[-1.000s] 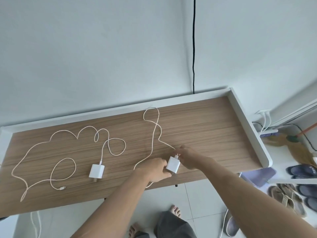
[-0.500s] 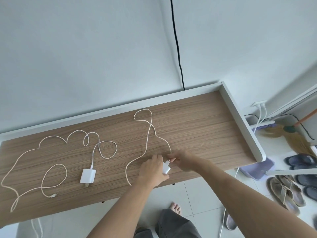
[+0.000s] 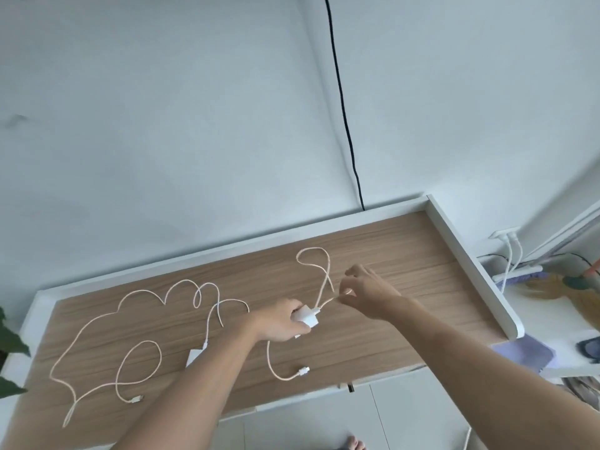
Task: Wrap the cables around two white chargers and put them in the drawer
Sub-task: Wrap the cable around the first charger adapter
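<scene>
My left hand (image 3: pixel 282 323) grips a white charger (image 3: pixel 306 316), lifted a little above the wooden desk top (image 3: pixel 406 319). Its white cable (image 3: pixel 319 271) loops toward the back of the desk, and the free plug end (image 3: pixel 303 371) lies near the front edge. My right hand (image 3: pixel 367 293) pinches this cable just right of the charger. The second white charger (image 3: pixel 194 356) lies flat at the front left, partly hidden by my left forearm. Its long cable (image 3: pixel 146 297) sprawls in loops over the left half of the desk.
The desk has a raised white rim (image 3: pixel 467 271) along the back and right side. A black cord (image 3: pixel 344 118) runs down the wall behind it. Green leaves (image 3: pixel 9 345) show at the left edge. To the right stand a white shelf and a power strip (image 3: pixel 516 274).
My left hand has lifted the right-hand charger off the desk. My right hand has slid along the cable away from the charger, pulling it taut. The camera has tilted.
</scene>
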